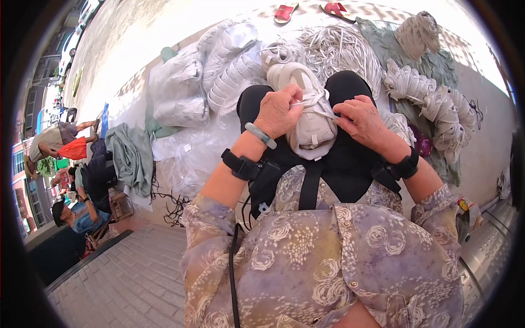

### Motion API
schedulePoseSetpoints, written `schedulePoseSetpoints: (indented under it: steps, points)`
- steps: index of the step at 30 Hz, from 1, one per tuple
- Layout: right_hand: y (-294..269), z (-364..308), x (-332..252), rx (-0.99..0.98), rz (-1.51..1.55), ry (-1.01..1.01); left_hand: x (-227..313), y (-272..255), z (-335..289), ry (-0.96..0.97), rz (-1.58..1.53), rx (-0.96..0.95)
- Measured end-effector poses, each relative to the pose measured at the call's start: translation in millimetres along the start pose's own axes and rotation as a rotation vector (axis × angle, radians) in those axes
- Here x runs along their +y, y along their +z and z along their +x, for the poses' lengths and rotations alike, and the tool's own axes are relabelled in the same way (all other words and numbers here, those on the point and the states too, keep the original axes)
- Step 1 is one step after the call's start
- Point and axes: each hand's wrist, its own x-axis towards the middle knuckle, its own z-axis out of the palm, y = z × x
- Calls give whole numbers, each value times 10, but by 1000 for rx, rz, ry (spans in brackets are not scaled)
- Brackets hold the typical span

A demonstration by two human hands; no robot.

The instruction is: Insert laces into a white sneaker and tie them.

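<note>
An off-white sneaker upper (313, 131) lies between my knees, its tongue end toward me and its toe pointing away. White shoelace (317, 101) crosses its front in strands. My left hand (279, 112) is closed at the upper's left side, thumb and forefinger pinched on the lace. On the other side my right hand (362, 121) pinches a lace end near the eyelets, its remaining fingers curled. Just beyond the upper, a big heap of loose white laces (343, 52) lies beside another off-white upper (278, 53).
Plastic-wrapped stacks of uppers (178, 87) lie at the left, near crumpled clear plastic (188, 164) and grey-green cloth (131, 158). Bundled uppers (407, 82) lie at the right. Red slippers (285, 13) are at the far edge. A seated person (82, 216) is farther left.
</note>
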Motion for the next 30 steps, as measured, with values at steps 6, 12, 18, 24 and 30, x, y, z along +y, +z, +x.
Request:
schedulePoseSetpoints:
  steps: [6,12,18,24,30]
  points:
    - [-185,-141,-62,-127,59,-22,-144,-306,-36,-157,-897,-13]
    - [-808,-798,163,-406,767,658,-316,-193,-51,-175,-1148,-25]
    - [-1092,-1555,489,-369,801,880,-237,145,-98,-203,-974,44]
    - [-889,-1590,504,-431,460,845,-168,141,-154,-318,-855,114]
    - [-515,-613,58,22,122,230,5,224,-126,21,-100,390]
